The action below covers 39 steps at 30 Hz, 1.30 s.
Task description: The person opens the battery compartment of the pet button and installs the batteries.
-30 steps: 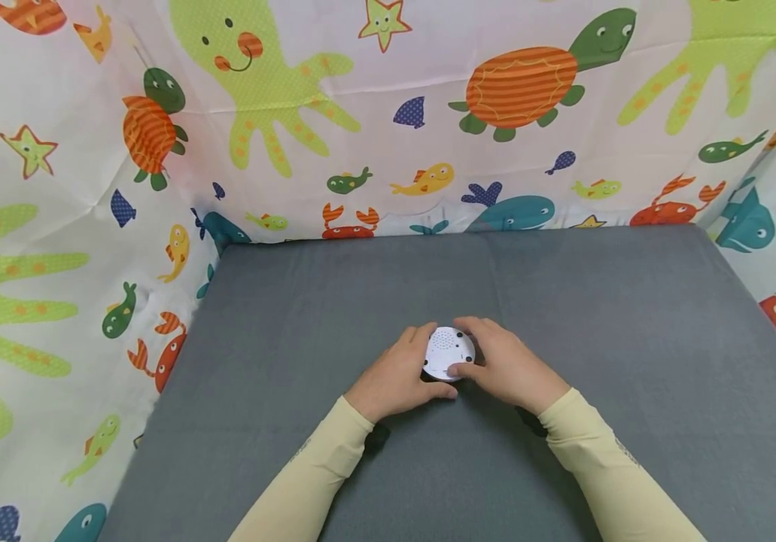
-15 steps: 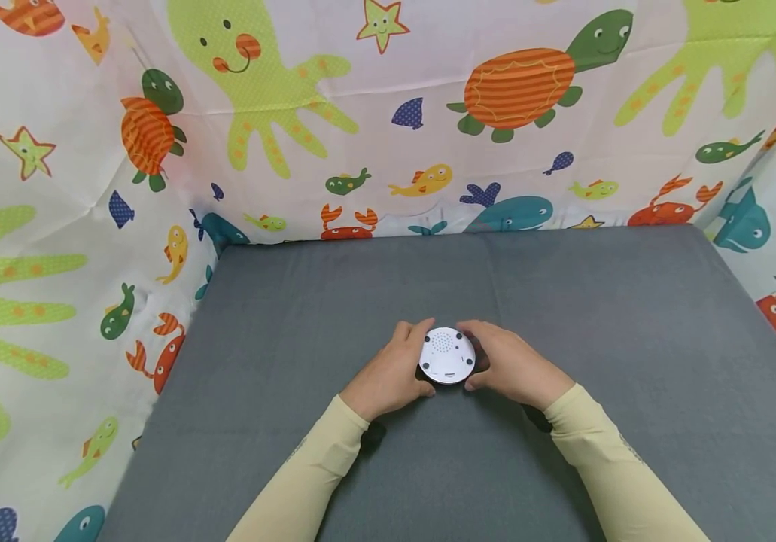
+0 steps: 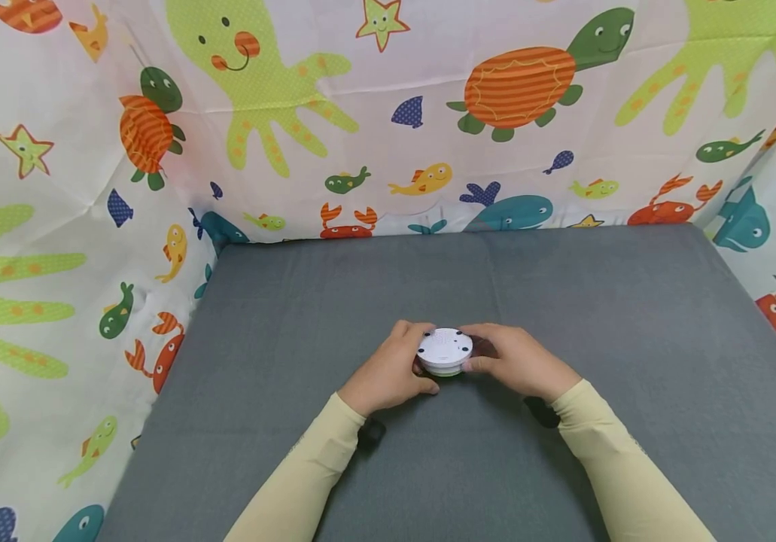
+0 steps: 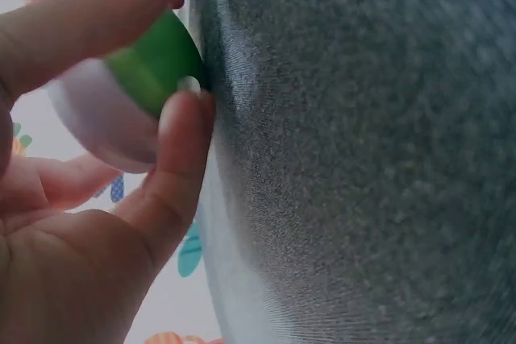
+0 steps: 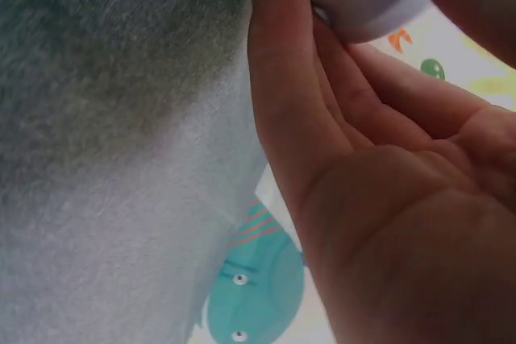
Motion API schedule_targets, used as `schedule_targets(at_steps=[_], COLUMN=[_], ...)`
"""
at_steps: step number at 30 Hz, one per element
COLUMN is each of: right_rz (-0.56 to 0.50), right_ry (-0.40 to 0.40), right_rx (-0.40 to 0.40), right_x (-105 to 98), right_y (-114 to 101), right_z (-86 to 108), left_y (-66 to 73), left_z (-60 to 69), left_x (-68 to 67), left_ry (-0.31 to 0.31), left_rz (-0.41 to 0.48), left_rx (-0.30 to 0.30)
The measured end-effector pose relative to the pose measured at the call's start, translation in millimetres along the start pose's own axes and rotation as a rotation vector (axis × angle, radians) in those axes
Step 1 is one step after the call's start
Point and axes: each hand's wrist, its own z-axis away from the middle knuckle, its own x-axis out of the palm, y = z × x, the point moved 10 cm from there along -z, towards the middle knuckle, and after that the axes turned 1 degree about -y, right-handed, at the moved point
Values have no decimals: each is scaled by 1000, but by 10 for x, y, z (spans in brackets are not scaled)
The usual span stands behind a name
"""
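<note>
A small round device [image 3: 443, 348], white on the upper side with dark round feet and tiny holes, is held between my two hands at the middle of the cloth. Its far side is green, as the left wrist view shows on the device [image 4: 101, 110]. My left hand [image 3: 390, 373] grips its left edge, thumb toward me and fingers at the back. From the right, my right hand [image 3: 521, 363] holds the other edge between thumb and fingers. The device tilts, so its near rim shows, and the green part sits close to the cloth. Its underside is hidden.
A grey cloth-covered table [image 3: 333, 301] spreads under both hands. Behind and along the sides hangs a white curtain [image 3: 421, 45] printed with sea animals. Dark wrist cameras, such as the left one [image 3: 371, 432], sit under the sleeves.
The device was face-on, its feet and holes in full view; now it is tipped so its near side rim shows. My right thumb has moved off its face to the edge.
</note>
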Motion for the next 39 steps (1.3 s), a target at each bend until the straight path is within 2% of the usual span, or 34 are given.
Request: schedule_targets(at_steps=[4, 7, 10, 13, 17, 21, 28, 35, 39], right_rz=[-74, -173, -224, -195, -141, -64, 76, 86, 101], right_ry=[-24, -31, 11, 71, 93, 79, 125, 108, 127], right_rx=[24, 94, 161, 193, 172, 150, 104, 100, 98], right_x=[-19, -19, -54, -96, -70, 22, 113, 130, 96], right_y=[56, 122, 187, 211, 170, 114, -10, 51, 151], right_z=[7, 3, 9, 12, 1, -5, -22, -25, 39], left_y=[-20, -20, -6, 18, 31, 10, -29, -47, -145], left_z=[6, 15, 5, -15, -40, -69, -96, -102, -34], left_x=[-27, -48, -52, -58, -54, -7, 49, 48, 27], left_ry=[-3, 12, 23, 42, 60, 40, 20, 23, 40], left_rz=[76, 102, 121, 118, 79, 65, 59, 50, -12], left_rx=[15, 21, 23, 30, 20, -10, -49, -63, -77])
